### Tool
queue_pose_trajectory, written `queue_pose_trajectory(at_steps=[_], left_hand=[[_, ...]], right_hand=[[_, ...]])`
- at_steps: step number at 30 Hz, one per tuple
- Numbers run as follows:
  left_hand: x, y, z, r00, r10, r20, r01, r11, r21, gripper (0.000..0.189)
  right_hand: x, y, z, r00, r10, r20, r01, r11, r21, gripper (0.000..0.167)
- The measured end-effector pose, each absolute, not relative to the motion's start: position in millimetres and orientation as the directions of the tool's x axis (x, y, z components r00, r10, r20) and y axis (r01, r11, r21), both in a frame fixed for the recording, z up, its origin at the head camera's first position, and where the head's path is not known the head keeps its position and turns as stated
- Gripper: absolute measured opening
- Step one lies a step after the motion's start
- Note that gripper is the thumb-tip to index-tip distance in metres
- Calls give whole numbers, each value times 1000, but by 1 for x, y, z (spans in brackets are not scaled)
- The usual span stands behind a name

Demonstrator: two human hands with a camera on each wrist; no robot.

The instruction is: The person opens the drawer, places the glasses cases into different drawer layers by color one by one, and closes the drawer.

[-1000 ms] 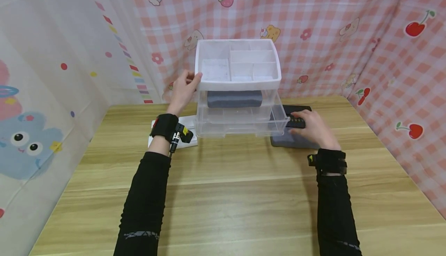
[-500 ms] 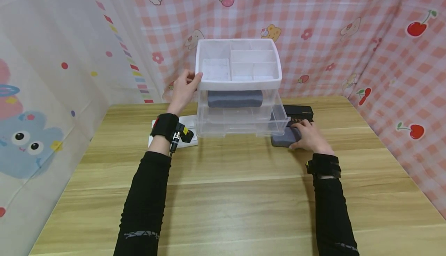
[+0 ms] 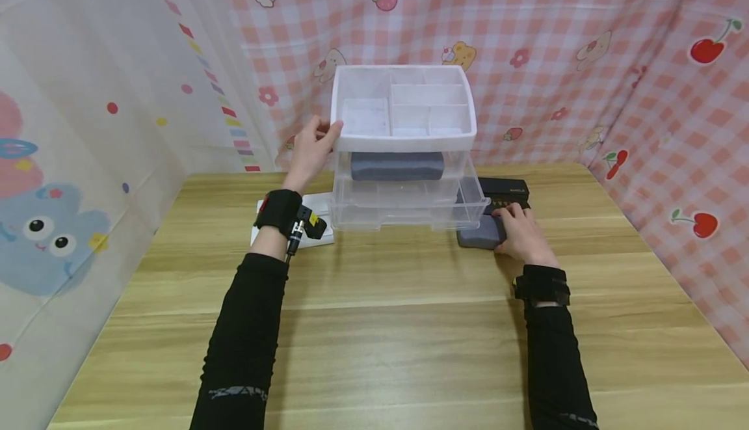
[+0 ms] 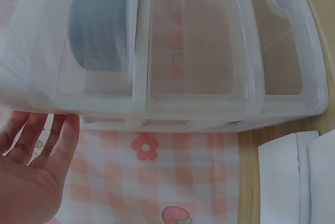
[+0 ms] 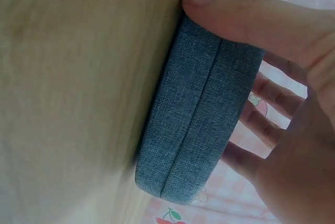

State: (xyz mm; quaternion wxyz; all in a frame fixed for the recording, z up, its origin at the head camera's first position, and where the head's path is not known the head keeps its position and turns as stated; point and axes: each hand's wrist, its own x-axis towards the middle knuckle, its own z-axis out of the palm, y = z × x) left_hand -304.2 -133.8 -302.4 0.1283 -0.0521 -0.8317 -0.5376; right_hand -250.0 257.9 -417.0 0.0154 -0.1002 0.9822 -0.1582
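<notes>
A grey-blue, fabric-covered glasses case (image 3: 481, 232) lies on the table right of the drawer organizer. My right hand (image 3: 525, 237) grips its right end, with the thumb along one side and the fingers round the other in the right wrist view. My left hand (image 3: 310, 150) rests against the left side of the white-topped organizer (image 3: 404, 144), fingertips touching its wall in the left wrist view. A clear drawer (image 3: 404, 216) is pulled out at the front. Another grey-blue case (image 3: 398, 166) sits behind the translucent upper front.
A black box (image 3: 504, 189) with small lettering lies behind the glasses case. Left of the organizer is a flat white box (image 3: 320, 203), partly hidden by the left wrist. The wooden table (image 3: 380, 339) meets patterned curtains (image 3: 526, 20) at the back and sides.
My right hand has come down and nearer, from over the black box to the glasses case, and gripped its right end. The left hand stays against the organizer.
</notes>
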Motion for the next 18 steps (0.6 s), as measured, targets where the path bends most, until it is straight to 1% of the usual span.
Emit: queue_pose_trajectory(at_steps=[18], left_hand=[[-306, -134, -304, -961, -47, 273, 230, 417, 879, 40]], right_hand=[[-251, 261, -418, -972, -227, 55, -234, 929, -286, 67]])
